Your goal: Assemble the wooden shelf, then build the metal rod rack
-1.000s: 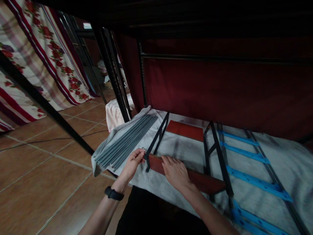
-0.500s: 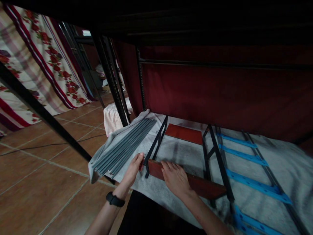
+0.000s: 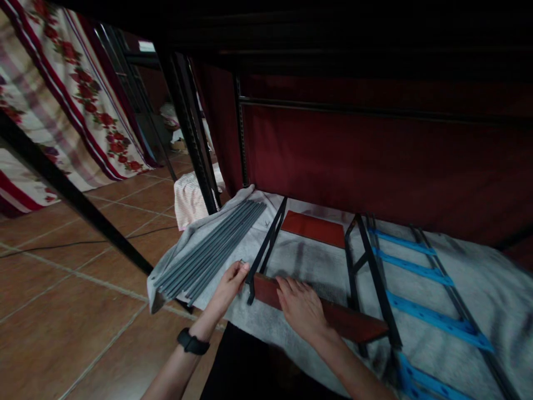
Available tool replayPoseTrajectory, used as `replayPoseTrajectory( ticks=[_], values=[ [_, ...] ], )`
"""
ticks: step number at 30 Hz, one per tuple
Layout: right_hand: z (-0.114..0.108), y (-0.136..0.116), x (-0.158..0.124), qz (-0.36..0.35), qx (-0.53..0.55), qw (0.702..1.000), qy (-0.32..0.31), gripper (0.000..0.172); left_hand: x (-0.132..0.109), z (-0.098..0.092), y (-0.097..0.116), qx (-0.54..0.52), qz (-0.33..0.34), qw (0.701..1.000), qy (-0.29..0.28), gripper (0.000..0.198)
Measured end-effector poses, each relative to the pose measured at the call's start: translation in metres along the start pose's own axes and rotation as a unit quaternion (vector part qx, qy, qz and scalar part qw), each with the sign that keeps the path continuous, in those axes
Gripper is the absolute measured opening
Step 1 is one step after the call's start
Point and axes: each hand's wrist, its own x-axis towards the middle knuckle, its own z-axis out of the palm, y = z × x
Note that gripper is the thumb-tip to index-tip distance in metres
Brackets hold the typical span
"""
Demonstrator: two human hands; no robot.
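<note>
My left hand [image 3: 233,279] is pinched on a small metal piece [image 3: 242,261], whose tip shows above the fingertips; its kind is too small to tell. It is just left of the black metal frame [image 3: 266,239] and a little apart from it. My right hand [image 3: 300,305] lies over the upper edge of a reddish-brown board [image 3: 353,322] that spans the frame's near side, its fingers bent over the edge and the thumb hidden. A second reddish-brown board [image 3: 314,228] spans the far side. Another black side frame [image 3: 377,278] stands at the boards' right end.
Several grey rods [image 3: 212,247] lie left of the frame on a grey cloth [image 3: 254,316]. Blue slats on dark rails [image 3: 437,316] lie to the right. Black posts [image 3: 195,133] and a dark shelf overhead [image 3: 333,33] enclose the space; a cable [image 3: 87,243] crosses the tiled floor.
My left hand has drawn slightly away from the frame's left side, and the small metal tip now shows clear of it. My right hand stays on the near board. The view has shifted slightly.
</note>
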Motion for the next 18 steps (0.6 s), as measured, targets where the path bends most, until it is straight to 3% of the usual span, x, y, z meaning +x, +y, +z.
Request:
replayPoseTrajectory(
  ticks=[10,18],
  values=[
    [0.0042,0.0012,-0.0011,-0.008,-0.014,1.0,0.0,0.039,0.0005,-0.0071,-0.0049,-0.101,0.003,0.991,-0.085,0.035],
    [0.0055,0.0002,-0.0008,0.002,-0.013,1.0,0.002,0.038,0.0027,-0.002,0.0046,-0.036,-0.073,0.996,-0.043,0.048]
  ],
)
